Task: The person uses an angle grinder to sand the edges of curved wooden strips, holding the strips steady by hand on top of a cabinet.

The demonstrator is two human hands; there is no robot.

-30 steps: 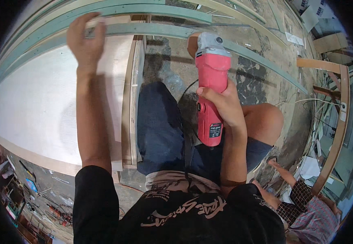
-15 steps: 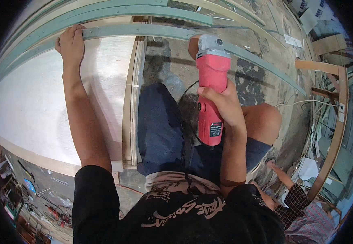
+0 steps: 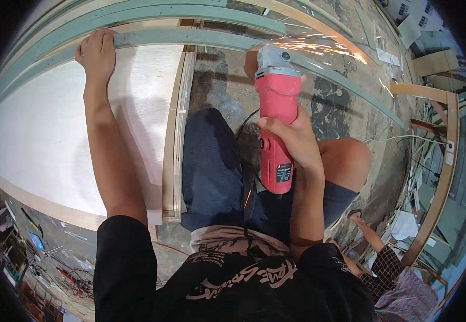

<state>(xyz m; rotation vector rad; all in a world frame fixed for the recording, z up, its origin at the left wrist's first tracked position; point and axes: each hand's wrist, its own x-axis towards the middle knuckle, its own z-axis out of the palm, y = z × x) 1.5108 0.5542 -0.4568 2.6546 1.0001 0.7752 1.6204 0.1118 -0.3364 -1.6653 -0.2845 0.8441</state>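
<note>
across the upper part of the view, a long grey-green bar [image 3: 190, 37] lies over the far side of a white-topped desk [image 3: 45, 129], then runs on past the plywood edge and out above the stained floor [image 3: 219, 80] toward the right. the left hand [image 3: 98, 56] is on the bar where it crosses the desk, its fingers bent together over the top and closed around it; the very tips are hard to make out. the right hand [image 3: 296, 137] is wrapped around the body of a red angle grinder [image 3: 278, 96], thumb laid over the near face and the other fingers mostly hidden behind. the grinder's grey metal head sits at the bar, just beyond the desk's edge; its disc can't be seen from above. orange sparks [image 3: 324, 47] spray from the head to the right, over the bar, toward a pale wooden strip [image 3: 345, 37]. more green bars [image 3: 190, 12] lie beyond, roughly alongside. the person squats in dark shorts [image 3: 209, 166] beside the desk. off to the right stands a brown wooden frame [image 3: 441, 198], and below it another person [image 3: 407, 295] in patterned clothes is partly in view.
</note>
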